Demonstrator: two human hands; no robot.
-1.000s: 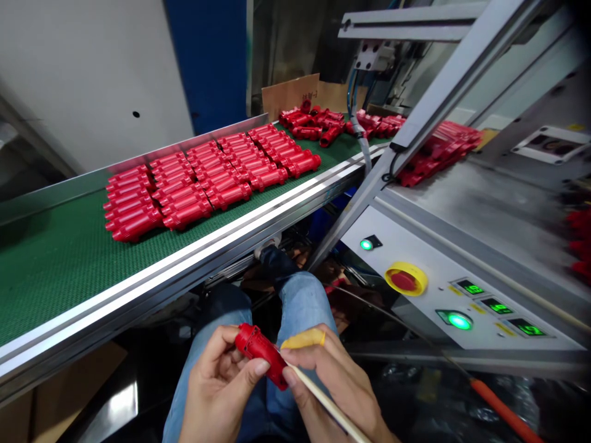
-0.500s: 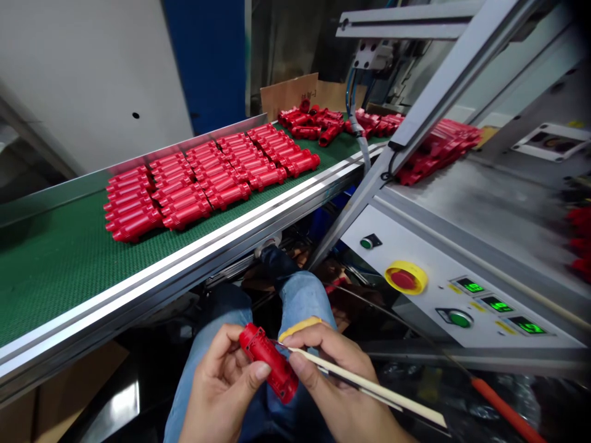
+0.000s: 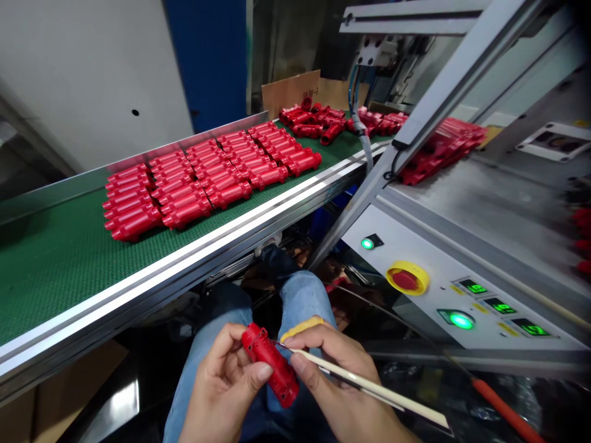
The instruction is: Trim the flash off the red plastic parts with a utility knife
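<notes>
My left hand [image 3: 233,375] is closed around a red plastic tube-shaped part [image 3: 271,368], which lies tilted over my lap with dark slots and openings along its side. My right hand [image 3: 330,372] grips a slim cream-coloured stick-like tool [image 3: 373,387] with a dark lower edge. Its thin tip reaches the red part's upper right side; whether it touches is too small to tell. Something yellow [image 3: 300,328] sits at my right index finger, perhaps a wrap or part of the tool; I cannot tell which.
Rows of similar red parts [image 3: 221,166] lie on a green conveyor belt [image 3: 60,264], with a loose heap [image 3: 314,120] behind. At the right stands a machine frame with a control panel [image 3: 429,307] and red emergency stop button [image 3: 404,280]. An orange-handled rod [image 3: 505,409] lies lower right.
Two green buttons on the control panel have lit up. Both hands keep nearly the same pose, with the red part shifted very slightly rightward in view.
</notes>
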